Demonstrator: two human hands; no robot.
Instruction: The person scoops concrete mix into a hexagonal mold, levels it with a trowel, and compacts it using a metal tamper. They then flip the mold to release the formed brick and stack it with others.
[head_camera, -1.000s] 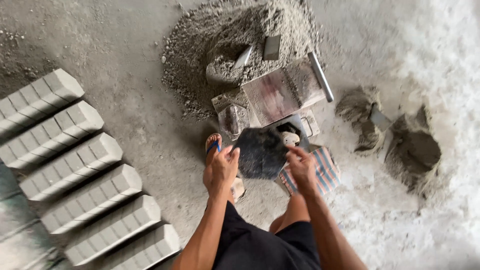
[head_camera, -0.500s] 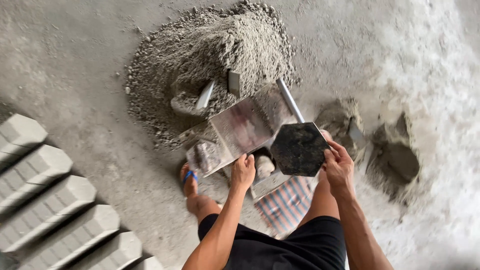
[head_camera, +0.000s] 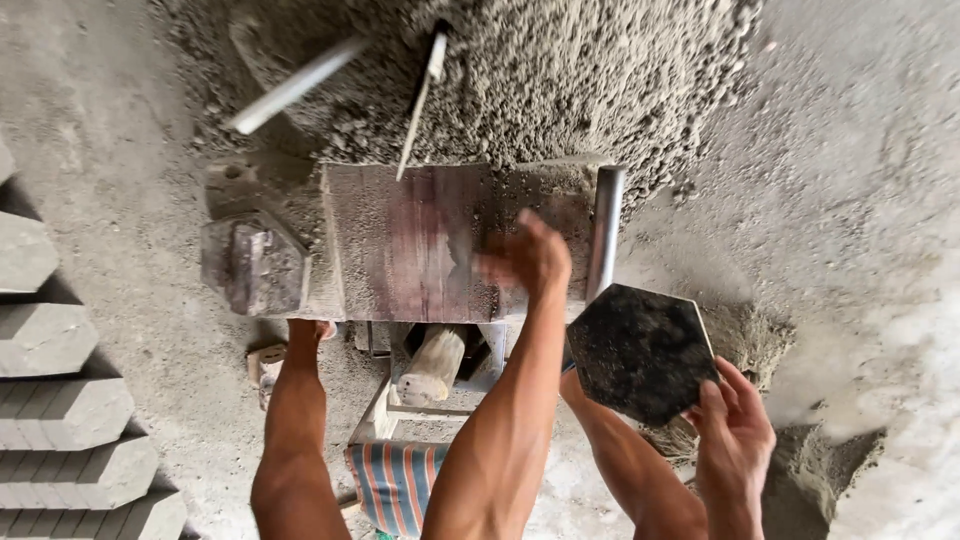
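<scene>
Blocks of grey moulded concrete (head_camera: 60, 400) lie in rows along the left edge of the floor. Next to the right stands a worn, reddish-brown metal worktop (head_camera: 420, 245), dusted with grit, with a heavy rusty mould piece (head_camera: 255, 265) at its left end and a steel pipe handle (head_camera: 605, 230) along its right edge. Behind it rises a large heap of damp grey cement mix (head_camera: 560, 80), out of which two pale tool handles (head_camera: 300, 85) stick. Under the worktop a pale wooden log (head_camera: 435, 365) and a striped orange-and-blue cloth (head_camera: 395, 485) show between the person's legs.

The left hand (head_camera: 530, 255) hangs over the right half of the worktop, blurred; whether its grip is wide or narrow cannot be told, and it appears to hold nothing. Further right, the right hand (head_camera: 735, 430) has its grip closed on the lower right edge of a flat, dark, speckled hexagonal plate (head_camera: 640, 350), fingers curled over the rim. The plate is held in the air just right of the pipe handle, off the worktop, tilted with its broad face toward the camera. Being six-sided, it has no marked long axis; one corner points up and left toward the worktop. It lies up and left of the right grip, and below and right of the left hand, which is the nearer to the worktop.
</scene>
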